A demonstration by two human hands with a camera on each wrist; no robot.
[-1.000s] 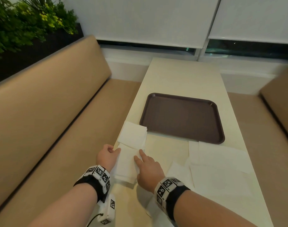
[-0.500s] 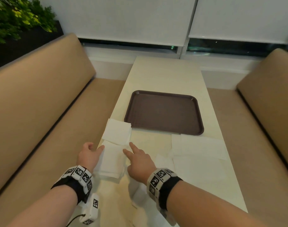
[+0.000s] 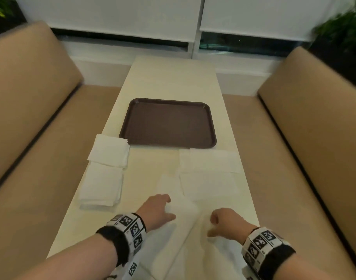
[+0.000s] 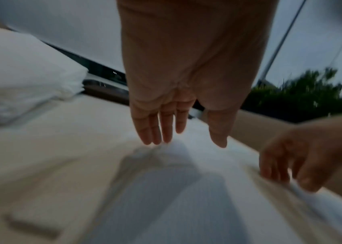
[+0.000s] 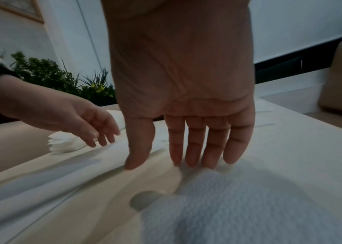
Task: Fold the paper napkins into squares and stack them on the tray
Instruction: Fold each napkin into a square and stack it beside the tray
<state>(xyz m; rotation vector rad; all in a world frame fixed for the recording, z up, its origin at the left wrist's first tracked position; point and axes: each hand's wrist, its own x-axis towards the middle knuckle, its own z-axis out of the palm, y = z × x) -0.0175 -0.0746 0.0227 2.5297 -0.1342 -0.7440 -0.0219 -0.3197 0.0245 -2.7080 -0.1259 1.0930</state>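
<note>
Two folded stacks wait at the left while both hands settle on the next open napkin.

Two stacks of folded napkins [image 3: 105, 170] lie along the table's [image 3: 173, 77] left edge, just before the one brown tray [image 3: 168, 123], which holds nothing yet. Left hand [image 3: 158, 211], fingers straight and loose, touches the unfolded napkin [image 3: 179, 225] at the near edge; right hand [image 3: 225, 221] rests fingertips down on it, gripping nothing. Farther right lie at least two more flat napkins [image 3: 208, 174]. Folding seems about to begin: next, lift one edge, bring it over squarely and crease.
</note>
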